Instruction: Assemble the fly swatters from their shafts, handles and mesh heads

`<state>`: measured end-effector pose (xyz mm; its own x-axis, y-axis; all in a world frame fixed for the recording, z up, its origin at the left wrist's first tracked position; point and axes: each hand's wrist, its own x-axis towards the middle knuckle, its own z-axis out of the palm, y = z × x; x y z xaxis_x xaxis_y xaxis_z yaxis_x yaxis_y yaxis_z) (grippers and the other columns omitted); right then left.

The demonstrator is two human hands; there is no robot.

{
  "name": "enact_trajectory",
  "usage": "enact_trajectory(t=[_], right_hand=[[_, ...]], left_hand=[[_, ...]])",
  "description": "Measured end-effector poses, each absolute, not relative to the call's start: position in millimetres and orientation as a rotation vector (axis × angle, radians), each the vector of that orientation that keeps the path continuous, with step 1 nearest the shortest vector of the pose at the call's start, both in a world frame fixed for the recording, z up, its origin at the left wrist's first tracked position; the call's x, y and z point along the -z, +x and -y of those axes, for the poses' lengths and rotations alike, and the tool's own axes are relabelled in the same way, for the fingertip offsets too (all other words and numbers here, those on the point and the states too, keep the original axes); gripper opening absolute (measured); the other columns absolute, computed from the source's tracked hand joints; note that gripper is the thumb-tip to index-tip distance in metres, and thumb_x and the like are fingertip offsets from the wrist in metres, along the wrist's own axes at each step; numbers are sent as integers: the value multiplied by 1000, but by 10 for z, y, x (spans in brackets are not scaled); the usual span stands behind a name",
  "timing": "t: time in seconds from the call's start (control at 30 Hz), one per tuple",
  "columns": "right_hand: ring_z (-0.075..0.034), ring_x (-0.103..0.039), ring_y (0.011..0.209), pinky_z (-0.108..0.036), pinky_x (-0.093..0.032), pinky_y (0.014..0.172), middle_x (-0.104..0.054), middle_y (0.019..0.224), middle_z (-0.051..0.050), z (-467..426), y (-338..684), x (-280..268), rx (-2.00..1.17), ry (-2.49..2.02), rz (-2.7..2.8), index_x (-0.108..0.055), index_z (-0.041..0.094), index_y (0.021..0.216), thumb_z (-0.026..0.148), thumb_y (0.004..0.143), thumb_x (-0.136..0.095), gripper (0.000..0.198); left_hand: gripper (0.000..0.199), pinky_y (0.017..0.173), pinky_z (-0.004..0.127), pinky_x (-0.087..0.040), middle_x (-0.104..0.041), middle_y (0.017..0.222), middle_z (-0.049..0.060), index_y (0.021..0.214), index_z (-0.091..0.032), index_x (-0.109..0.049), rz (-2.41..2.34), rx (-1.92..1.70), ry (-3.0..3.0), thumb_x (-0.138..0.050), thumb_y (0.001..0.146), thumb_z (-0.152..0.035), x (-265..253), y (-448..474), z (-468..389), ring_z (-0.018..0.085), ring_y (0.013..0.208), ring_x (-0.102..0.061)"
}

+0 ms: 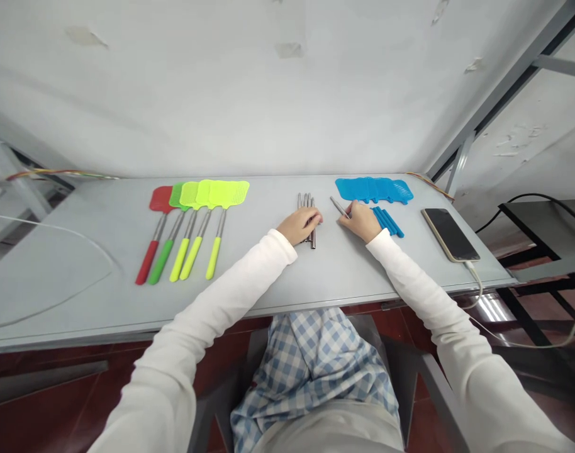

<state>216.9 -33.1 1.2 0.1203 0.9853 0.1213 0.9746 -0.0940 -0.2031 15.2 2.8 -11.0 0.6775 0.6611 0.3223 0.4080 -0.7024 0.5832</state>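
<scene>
My right hand (363, 221) is closed on a slim metal rod (335, 202), whose thin end points up and to the left over the table. My left hand (299, 226) lies across a small bunch of metal rods (312, 240), its fingers curled over them and covering their middles. Just right of my right hand are several blue handles (387, 221), side by side and partly hidden by it. Behind them, a row of overlapping blue fly swatter heads (373, 189) lies near the wall.
Several finished fly swatters lie at the left, among them a red one (148, 261), a green one (162, 261) and yellow ones (213, 258). A phone (450, 234) with a white cable lies at the right of the grey table (263, 283). A white wall (268, 113) stands behind.
</scene>
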Motion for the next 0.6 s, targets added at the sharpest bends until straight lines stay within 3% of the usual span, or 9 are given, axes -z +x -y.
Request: enact_trajectory(t=[0.17,0.37,0.47,0.6], right_hand=[[-27,-62,85,-32,-40,68,-68,90,-18,318,2198,-4,-38,-2119,1992,-56,9,97,19,82,-50,19],[-15,-54,63,-26,-39,61,-59,69,-1,342,2124,-73,-370,-1648,1870,-53,18,90,27,79,-57,14],[-12,-52,62,-25,-41,63,-58,69,2,387,2038,-124,-467,-1315,1918,-55,19,91,31,80,-57,16],[-12,-51,64,-26,-41,64,-64,73,0,425,2029,-187,-489,-1206,1970,-61,19,93,38,84,-56,22]], left_hand=[[25,95,36,-44,-65,99,8,95,-17,-63,-901,-833,2320,-39,93,-25,187,188,2,19,100,-58],[25,99,41,-44,-63,112,10,107,-18,-63,-1044,-1033,2100,-50,89,-30,234,244,4,21,109,-57],[28,90,40,-50,-67,102,9,99,-18,-63,-1019,-1076,1832,-56,86,-41,212,270,-4,21,97,-63],[31,71,32,-55,-68,80,4,91,-18,-60,-855,-1064,1516,-64,80,-46,173,275,-7,16,76,-65]])
